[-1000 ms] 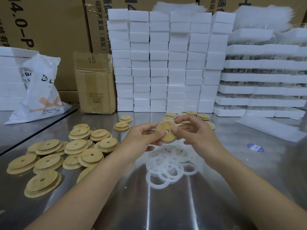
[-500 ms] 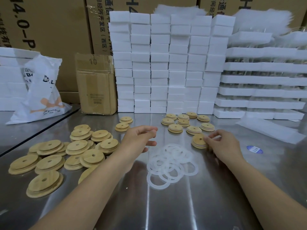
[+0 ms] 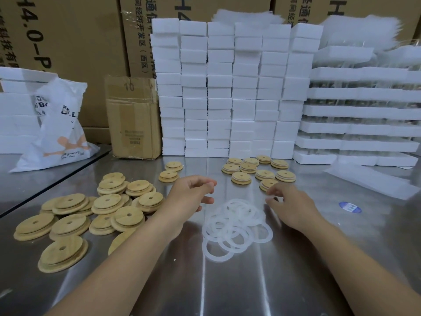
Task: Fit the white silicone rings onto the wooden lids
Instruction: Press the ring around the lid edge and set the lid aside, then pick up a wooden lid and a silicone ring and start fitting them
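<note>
Centrally, I see white rings (image 3: 237,226) piled on the steel table (image 3: 227,283); the left hand (image 3: 191,195) and right hand (image 3: 293,206) hover either side, loosely open, empty, with wooden lids (image 3: 91,213) heaped left.

The steel table (image 3: 250,281) bears wooden lids (image 3: 68,224) at left, a heap of white silicone rings (image 3: 234,229) at centre, foam blocks (image 3: 227,87) and 1 cardboard box (image 3: 133,119) at the back.

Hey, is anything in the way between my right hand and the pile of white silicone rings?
Nothing visible. The right hand hovers beside the right edge of the loose pile of white translucent silicone rings on the shiny steel table; the left hand is on the pile's other side, empty, not across the path.
</note>
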